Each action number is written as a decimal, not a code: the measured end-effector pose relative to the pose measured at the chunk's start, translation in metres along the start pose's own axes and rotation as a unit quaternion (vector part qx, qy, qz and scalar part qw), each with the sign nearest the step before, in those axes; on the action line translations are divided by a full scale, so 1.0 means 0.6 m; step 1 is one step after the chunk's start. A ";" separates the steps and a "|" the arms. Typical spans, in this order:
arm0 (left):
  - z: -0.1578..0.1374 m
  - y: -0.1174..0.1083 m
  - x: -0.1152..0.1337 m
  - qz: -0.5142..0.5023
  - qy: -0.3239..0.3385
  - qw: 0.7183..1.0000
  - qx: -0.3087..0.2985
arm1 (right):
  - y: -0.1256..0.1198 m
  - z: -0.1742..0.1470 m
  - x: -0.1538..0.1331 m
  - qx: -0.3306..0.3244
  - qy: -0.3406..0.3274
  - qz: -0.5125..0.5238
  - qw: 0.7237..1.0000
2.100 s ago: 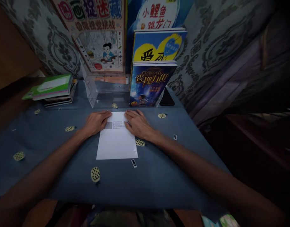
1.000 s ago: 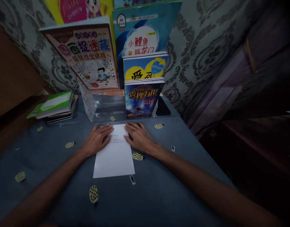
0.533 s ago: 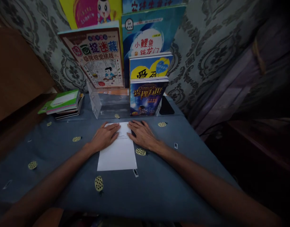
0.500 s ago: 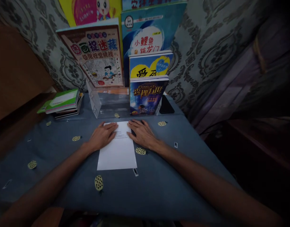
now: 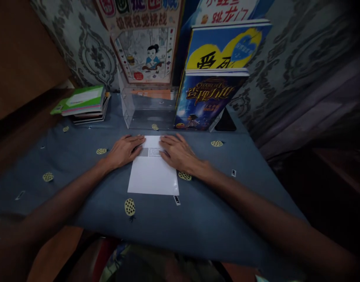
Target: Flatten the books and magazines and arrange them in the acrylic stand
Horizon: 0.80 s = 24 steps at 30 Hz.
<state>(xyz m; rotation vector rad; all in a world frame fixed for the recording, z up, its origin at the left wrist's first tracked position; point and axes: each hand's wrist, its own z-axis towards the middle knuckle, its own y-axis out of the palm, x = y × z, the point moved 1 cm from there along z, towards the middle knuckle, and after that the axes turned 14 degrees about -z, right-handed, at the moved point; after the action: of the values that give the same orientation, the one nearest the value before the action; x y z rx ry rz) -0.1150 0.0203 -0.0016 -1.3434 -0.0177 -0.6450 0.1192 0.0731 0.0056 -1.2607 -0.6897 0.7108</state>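
A white sheet of paper [image 5: 153, 178] lies on the blue cloth in front of me, with a grey patch and a small block of print in its upper part. My left hand [image 5: 125, 149] rests at the sheet's upper left edge, fingers stretched out flat and pointing inward. Across from it, my right hand [image 5: 180, 152] lies on the upper right edge, its fingers also extended and loosely spread. Neither hand grips anything; both press lightly on the paper. Whether it is one sheet or a thin booklet, I cannot tell.
Beyond the paper, a clear acrylic rack [image 5: 127, 107] holds several upright books, including a blue one [image 5: 207, 100] in front. A black flat object [image 5: 226, 122] lies behind it at right. A stack of books [image 5: 84, 103] sits at the back left. Pineapple prints dot the tablecloth [image 5: 156, 231].
The view has tilted downward and come nearer, so the rack and books appear larger and higher. Both hands stay flat on the sheet's top edges; its print shows more clearly.
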 end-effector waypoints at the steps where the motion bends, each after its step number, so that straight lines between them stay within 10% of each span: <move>1: 0.000 0.000 -0.001 -0.002 0.002 1.000 0.001 | 0.003 0.011 -0.009 -0.003 -0.021 0.013 1.000; 10: -0.022 -0.008 0.008 -0.032 0.045 0.998 -0.006 | 0.049 0.048 -0.038 0.021 -0.015 0.072 0.997; 24: -0.188 -0.039 0.118 -0.123 0.143 0.982 -0.006 | 0.047 0.046 -0.041 0.027 -0.001 0.080 0.996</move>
<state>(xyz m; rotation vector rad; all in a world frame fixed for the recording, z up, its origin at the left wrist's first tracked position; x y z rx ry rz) -0.1057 -0.1133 0.0174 -1.2593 0.0536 -1.0465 0.0803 0.0744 -0.0189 -1.2759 -0.5720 0.8578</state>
